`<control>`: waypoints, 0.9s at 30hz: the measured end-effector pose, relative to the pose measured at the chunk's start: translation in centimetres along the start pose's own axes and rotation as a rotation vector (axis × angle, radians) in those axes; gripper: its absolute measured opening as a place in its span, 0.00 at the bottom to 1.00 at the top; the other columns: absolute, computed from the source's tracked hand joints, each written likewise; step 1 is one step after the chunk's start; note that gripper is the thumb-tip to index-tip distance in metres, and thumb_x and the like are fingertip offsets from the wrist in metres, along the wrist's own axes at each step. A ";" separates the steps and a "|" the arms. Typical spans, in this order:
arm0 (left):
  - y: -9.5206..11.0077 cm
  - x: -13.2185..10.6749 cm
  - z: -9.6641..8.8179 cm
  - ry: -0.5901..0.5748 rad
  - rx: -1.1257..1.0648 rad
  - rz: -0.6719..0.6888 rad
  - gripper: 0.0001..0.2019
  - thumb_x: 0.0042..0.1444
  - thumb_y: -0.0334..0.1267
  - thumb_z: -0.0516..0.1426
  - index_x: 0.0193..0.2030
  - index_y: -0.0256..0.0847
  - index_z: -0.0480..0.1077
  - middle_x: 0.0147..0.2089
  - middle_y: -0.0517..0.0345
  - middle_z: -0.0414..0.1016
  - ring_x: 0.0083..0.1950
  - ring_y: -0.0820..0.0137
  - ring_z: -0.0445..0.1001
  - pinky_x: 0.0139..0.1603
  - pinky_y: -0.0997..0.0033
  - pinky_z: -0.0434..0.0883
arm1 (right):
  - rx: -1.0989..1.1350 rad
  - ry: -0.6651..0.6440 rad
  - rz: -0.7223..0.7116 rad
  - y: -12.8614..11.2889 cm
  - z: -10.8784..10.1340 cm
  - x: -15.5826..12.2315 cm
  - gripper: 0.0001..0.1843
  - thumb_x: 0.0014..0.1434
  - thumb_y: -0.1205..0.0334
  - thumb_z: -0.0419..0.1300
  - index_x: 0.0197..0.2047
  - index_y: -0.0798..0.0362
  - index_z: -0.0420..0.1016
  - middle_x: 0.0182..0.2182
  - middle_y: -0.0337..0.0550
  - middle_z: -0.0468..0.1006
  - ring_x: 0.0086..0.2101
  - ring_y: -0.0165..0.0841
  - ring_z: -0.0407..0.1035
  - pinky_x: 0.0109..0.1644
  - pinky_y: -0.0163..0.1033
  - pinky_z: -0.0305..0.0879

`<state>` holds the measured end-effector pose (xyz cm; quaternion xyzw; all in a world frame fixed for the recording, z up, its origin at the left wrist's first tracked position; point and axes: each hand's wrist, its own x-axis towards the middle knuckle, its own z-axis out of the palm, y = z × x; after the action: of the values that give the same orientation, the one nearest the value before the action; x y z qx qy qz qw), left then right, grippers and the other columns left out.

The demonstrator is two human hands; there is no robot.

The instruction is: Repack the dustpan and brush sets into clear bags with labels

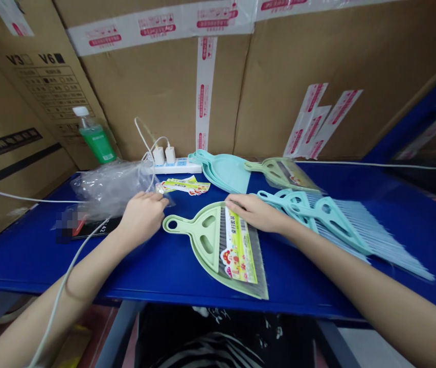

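Note:
A green dustpan (210, 237) with a grey-bristled brush nested in it lies near the table's front edge, its handle pointing left. Across the bristles runs a yellow printed label card (243, 250). My right hand (254, 210) grips the far edge of this set by the card, fingertips curled over it. To the left, my left hand (143, 217) is closed on the edge of some clear plastic bags (106, 186), its fingertips partly hidden. Just beyond it lie several loose label cards (187, 185). Light-blue brushes (340, 225) are piled beside my right forearm.
Light-blue dustpans (227, 171) are stacked at the back, beside another bagged green set (287, 171). A power strip (181, 166) with two chargers stands against large cardboard boxes (156, 87). A green bottle (97, 138), a phone (95, 228) and a white cable (62, 296) are on the left.

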<state>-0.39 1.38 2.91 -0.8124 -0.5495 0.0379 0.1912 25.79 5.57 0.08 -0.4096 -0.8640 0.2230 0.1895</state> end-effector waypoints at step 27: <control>-0.8 -1.8 -1.7 -0.297 -0.786 0.545 0.09 0.54 0.26 0.53 0.32 0.42 0.73 0.33 0.60 0.76 0.36 0.72 0.73 0.39 0.74 0.68 | -0.034 -0.051 0.147 -0.3 -3.7 -1.2 0.20 0.60 0.46 0.47 0.25 0.49 0.66 0.27 0.44 0.75 0.29 0.36 0.68 0.33 0.40 0.61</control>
<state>-1.37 -0.45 4.53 -0.9229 -0.3112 -0.0085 -0.2265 28.18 5.30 3.14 -0.4691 -0.8399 0.2319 0.1436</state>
